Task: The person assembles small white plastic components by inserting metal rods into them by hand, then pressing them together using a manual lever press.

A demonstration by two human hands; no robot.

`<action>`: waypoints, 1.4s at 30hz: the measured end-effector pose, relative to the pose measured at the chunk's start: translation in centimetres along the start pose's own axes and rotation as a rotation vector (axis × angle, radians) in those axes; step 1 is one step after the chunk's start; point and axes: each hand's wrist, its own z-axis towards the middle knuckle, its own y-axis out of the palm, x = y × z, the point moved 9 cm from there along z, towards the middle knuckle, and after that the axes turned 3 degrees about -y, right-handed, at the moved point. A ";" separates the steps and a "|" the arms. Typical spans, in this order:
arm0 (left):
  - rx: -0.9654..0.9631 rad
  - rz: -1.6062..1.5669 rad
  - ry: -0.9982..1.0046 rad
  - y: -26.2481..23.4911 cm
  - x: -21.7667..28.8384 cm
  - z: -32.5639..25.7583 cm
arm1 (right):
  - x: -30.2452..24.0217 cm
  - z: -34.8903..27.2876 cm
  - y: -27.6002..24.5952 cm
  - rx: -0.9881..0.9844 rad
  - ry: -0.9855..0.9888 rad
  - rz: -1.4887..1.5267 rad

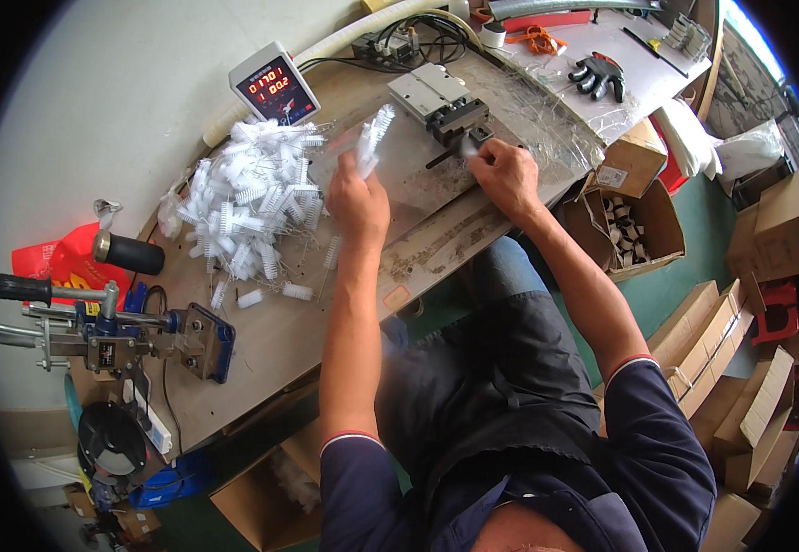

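My left hand (359, 204) is closed around a few small white bristle brushes (376, 136), their bristle ends pointing up. My right hand (507, 179) is pinched at the front of a small bench machine (432, 92), a pale metal block with a dark clamp (459, 120). A whitish blur shows at its fingertips, too smeared to name. Left of my left hand lies a big heap of the same white brushes (252, 198) with thin wire stems. Several loose brushes lie at the heap's near edge.
A counter display (275, 85) stands behind the heap. At the left is a hand press (123, 322) with black handles. A dark glove (597, 76) lies on the far-right table. Beside the bench, an open carton (639, 230) holds small pieces. More cartons (708, 340) stand at the right.
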 end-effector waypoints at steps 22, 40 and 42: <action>-0.342 0.095 0.170 7.0 7.5 -2.4 | 0.8 0.0 -0.4 0.039 0.053 0.065; -0.330 0.298 0.186 5.7 7.3 -3.5 | 0.8 -0.2 -0.6 0.019 0.022 0.106; -0.262 0.279 0.109 3.9 5.7 -3.3 | 0.8 -0.2 -0.7 0.030 0.024 0.091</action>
